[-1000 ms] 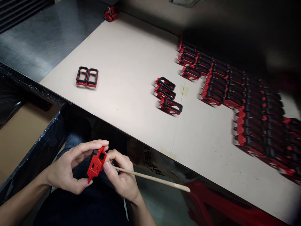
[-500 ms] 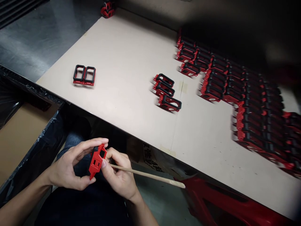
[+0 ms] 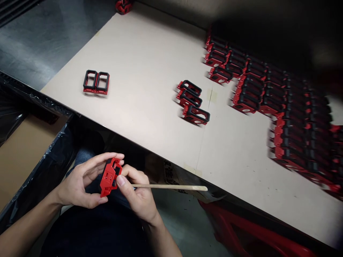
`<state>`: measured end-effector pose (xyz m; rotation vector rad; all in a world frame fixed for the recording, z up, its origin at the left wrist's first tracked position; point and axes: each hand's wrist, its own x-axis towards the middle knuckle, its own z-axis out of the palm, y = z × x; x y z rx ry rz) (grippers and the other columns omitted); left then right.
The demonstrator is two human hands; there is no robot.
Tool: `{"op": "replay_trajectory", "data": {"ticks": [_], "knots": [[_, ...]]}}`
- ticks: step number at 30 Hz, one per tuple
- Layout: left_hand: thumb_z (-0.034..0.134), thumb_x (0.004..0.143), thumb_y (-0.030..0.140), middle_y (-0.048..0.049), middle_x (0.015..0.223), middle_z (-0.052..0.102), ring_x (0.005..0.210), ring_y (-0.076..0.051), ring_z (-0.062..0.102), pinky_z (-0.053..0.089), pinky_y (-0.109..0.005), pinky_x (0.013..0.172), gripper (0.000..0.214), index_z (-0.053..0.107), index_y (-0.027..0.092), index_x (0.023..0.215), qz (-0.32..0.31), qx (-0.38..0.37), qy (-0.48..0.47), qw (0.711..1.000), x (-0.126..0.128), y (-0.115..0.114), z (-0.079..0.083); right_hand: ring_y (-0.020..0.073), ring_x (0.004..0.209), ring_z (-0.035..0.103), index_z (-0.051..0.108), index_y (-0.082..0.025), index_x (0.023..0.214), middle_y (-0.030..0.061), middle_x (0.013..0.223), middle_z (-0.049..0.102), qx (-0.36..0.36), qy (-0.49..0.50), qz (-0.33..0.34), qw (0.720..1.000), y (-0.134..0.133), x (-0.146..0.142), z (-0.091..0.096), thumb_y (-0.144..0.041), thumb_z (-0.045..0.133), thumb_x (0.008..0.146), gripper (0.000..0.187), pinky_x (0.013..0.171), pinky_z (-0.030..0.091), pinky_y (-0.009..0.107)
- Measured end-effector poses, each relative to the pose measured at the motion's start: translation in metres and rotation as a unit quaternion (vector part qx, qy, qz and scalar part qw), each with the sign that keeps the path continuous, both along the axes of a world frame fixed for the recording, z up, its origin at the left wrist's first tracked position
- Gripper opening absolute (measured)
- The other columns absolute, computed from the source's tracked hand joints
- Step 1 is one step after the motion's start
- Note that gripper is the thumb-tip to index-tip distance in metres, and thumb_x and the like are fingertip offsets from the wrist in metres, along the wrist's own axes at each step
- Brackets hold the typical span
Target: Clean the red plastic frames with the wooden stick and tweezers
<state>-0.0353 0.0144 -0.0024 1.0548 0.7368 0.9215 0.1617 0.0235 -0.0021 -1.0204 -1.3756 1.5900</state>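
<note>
Fingers (image 3: 103,157) of the left hand (image 3: 77,182) clamped around a red-and-black plastic frame (image 3: 109,177), held up over the lap, below the front edge of the table (image 3: 134,71). Left thumb (image 3: 98,201) sits low on the frame. Right hand (image 3: 139,196) is closed on a thin wooden stick (image 3: 171,187), right thumb (image 3: 121,180) touching the frame's side. Near end of the stick is hidden behind the right fingers, so cannot tell if it reaches into the frame; far end points away to the right, touching nothing. Hold looks good for fine work: frame braced in one hand, stick gripped short, right hand kept tight against the frame for control.

Head view, rest: two frames sit side by side on the pale table top, three more lie in a short row mid-table, and dense rows of frames fill the right side, partly blurred. Strip of tape (image 3: 213,95) on the table. Box lined with black plastic (image 3: 50,160) at lower left, red plastic object (image 3: 241,228) at lower right, dark metal surface (image 3: 53,35) beyond the table.
</note>
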Motion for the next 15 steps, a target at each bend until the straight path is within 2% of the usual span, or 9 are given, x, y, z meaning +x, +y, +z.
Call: {"op": "replay_trajectory", "data": {"ticks": [4, 9, 12, 15], "knots": [[0.089, 0.077, 0.010, -0.0108, 0.155, 0.061, 0.141, -0.032, 0.061, 0.050, -0.040, 0.118, 0.083, 0.058, 0.032, 0.151, 0.001, 0.002, 0.006, 1.000, -0.001, -0.001, -0.001, 0.0103, 0.052, 0.040, 0.049, -0.022, 0.071, -0.0054, 0.056, 0.046, -0.002, 0.017, 0.000, 1.000, 0.000, 0.000, 0.001, -0.046, 0.053, 0.100, 0.038, 0.051, 0.035, 0.025], [0.087, 0.078, 0.010, -0.0073, 0.155, 0.062, 0.140, -0.031, 0.061, 0.049, -0.041, 0.120, 0.084, 0.056, 0.037, 0.152, -0.004, 0.029, 0.036, 0.999, -0.001, 0.003, 0.001, 0.0102, 0.051, 0.038, 0.048, -0.022, 0.069, -0.0052, 0.055, 0.046, -0.012, 0.013, 0.005, 1.000, -0.001, 0.000, -0.001, -0.052, 0.050, 0.102, 0.044, 0.050, 0.033, 0.025], [0.085, 0.081, 0.017, -0.0067, 0.154, 0.061, 0.141, -0.033, 0.059, 0.047, -0.043, 0.121, 0.080, 0.055, 0.037, 0.152, -0.006, 0.055, 0.098, 0.994, -0.004, -0.003, -0.002, 0.0096, 0.051, 0.038, 0.049, -0.022, 0.069, -0.0049, 0.057, 0.047, -0.006, 0.017, -0.011, 1.000, 0.000, -0.001, -0.003, -0.051, 0.051, 0.101, 0.043, 0.049, 0.033, 0.024], [0.082, 0.082, 0.020, -0.0039, 0.160, 0.055, 0.147, -0.035, 0.052, 0.042, -0.043, 0.125, 0.081, 0.052, 0.039, 0.155, -0.021, 0.084, 0.193, 0.977, -0.019, -0.018, -0.016, 0.0087, 0.052, 0.039, 0.053, -0.021, 0.072, -0.0053, 0.059, 0.048, 0.006, 0.030, -0.037, 0.999, 0.001, -0.001, -0.004, -0.040, 0.057, 0.096, 0.031, 0.050, 0.036, 0.022]]}}
